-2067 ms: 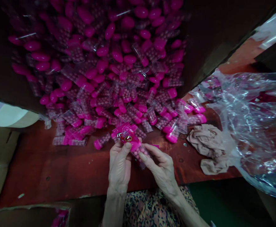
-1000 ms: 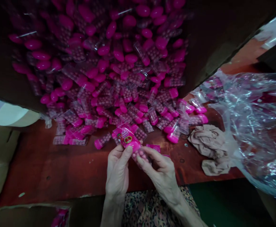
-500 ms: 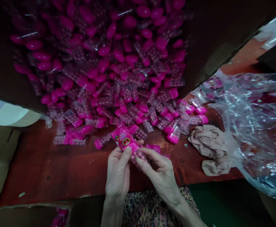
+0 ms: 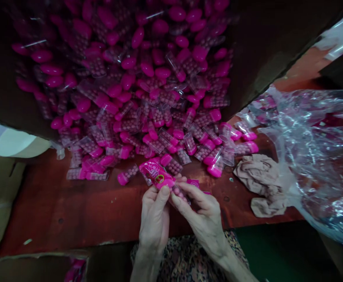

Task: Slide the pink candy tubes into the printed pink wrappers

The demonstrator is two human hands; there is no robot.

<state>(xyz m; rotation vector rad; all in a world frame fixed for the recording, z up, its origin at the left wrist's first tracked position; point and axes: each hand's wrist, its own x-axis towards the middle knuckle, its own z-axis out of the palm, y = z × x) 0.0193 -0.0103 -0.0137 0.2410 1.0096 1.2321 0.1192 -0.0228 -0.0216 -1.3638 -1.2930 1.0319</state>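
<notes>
Both hands meet above the front of the table, holding one candy tube together. This tube is clear and filled with small pink balls, and a pink printed wrapper covers its far end. My left hand is closed, with its thumb pressed on the wrapper's near end. Around the tube's bare part, my right hand pinches with thumb and fingers. Just beyond the hands lie a loose pink-capped tube and flat printed wrappers, partly hidden by my right hand.
A large heap of pink-capped tubes spills from a dark box onto the red table. On the right are a crumpled cloth and a clear plastic bag. An open carton stands at lower left.
Both hands have shifted slightly to the right with the tube. The wrapper has turned and its printed face looks narrower and more slanted. The heap has not moved.
</notes>
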